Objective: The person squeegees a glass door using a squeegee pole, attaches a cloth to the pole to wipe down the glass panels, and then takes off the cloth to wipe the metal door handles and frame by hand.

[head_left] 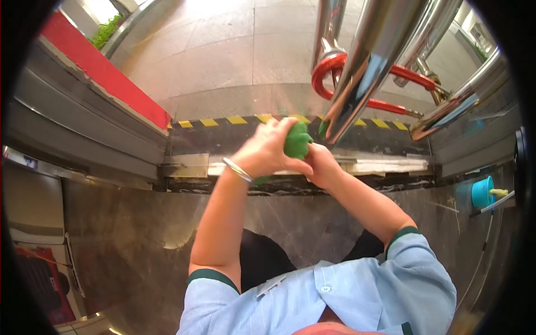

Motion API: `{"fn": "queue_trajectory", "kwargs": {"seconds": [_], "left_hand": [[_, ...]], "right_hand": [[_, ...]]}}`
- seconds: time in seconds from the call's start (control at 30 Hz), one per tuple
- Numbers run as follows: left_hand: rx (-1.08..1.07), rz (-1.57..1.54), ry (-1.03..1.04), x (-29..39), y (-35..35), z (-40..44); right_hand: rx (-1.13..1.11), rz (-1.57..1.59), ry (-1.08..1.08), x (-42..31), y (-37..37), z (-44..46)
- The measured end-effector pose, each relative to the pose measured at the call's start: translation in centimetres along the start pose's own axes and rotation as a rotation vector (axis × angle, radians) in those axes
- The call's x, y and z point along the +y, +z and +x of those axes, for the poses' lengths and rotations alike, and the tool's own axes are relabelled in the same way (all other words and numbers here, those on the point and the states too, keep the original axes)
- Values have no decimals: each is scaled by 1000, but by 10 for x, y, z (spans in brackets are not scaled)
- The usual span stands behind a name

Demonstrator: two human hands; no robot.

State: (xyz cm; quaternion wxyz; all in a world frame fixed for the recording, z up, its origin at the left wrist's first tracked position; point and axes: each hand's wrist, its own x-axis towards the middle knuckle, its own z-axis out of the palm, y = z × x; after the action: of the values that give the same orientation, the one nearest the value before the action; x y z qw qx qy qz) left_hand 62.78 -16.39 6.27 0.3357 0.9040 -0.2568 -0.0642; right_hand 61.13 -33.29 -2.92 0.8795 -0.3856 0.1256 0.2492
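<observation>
A bunched green cloth point(297, 140) is between my two hands, in front of my body and above the door sill. My left hand point(271, 146), with a silver bangle at the wrist, curls around the cloth with thumb and fingers. My right hand point(325, 166) meets it from the other side, closed on the lower part of the cloth; its fingertips are partly hidden. A bit more green shows under my left wrist. Just right of the cloth stands a polished metal door handle point(365, 72).
A red-coated lock point(385, 105) loops around the metal handles. Yellow-and-black tape point(235, 120) runs along the threshold point(190, 166). Grey panels with a red strip point(106, 67) stand at left. A blue container point(482, 191) is at right, and dark floor point(134, 223) lies below.
</observation>
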Motion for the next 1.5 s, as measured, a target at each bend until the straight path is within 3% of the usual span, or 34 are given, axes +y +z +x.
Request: {"fn": "queue_trajectory", "kwargs": {"seconds": [0.07, 0.13, 0.2, 0.23, 0.33, 0.4, 0.47, 0.53, 0.67, 0.73, 0.97, 1.07, 1.2, 1.4, 1.5], "left_hand": [[-24, -236, 38, 3, 2, 5], [18, -211, 118, -5, -4, 6], [84, -531, 47, -1, -29, -3], [102, -703, 14, 7, -38, -8], [520, -843, 57, 79, -66, -28], [778, -921, 272, 106, -67, -20], [912, -647, 624, 123, -65, 6], [924, -479, 719, 130, -71, 31], [897, -353, 808, 112, -89, 45], [958, -31, 744, 86, -68, 34], [956, 202, 607, 27, -13, 7], [704, 385, 626, -17, 13, -17], [895, 291, 540, -17, 6, -13], [1478, 444, 654, 16, -165, 19], [1643, 527, 405, -14, -219, -15]], "right_hand": [[-64, 49, -69, -13, 5, -16], [-2, -344, -63, -36, 20, -40], [-103, -845, -55, -73, 11, -63], [-44, -992, -236, -89, 14, -81], [63, -1248, -883, -113, 49, -128], [69, -1252, -1215, -113, 79, -140], [34, -1161, -1416, -120, 102, -138], [140, -1246, -1403, -122, 102, -124], [0, -880, -1249, -117, 109, -101], [84, -1052, -1309, -119, 107, -100], [163, -986, -1282, -119, 115, -100], [211, -990, -1264, -117, 119, -101], [267, -1041, -1317, -114, 123, -95], [215, -1001, -1333, -113, 123, -93], [203, -1010, -1349, -113, 122, -91]]}}
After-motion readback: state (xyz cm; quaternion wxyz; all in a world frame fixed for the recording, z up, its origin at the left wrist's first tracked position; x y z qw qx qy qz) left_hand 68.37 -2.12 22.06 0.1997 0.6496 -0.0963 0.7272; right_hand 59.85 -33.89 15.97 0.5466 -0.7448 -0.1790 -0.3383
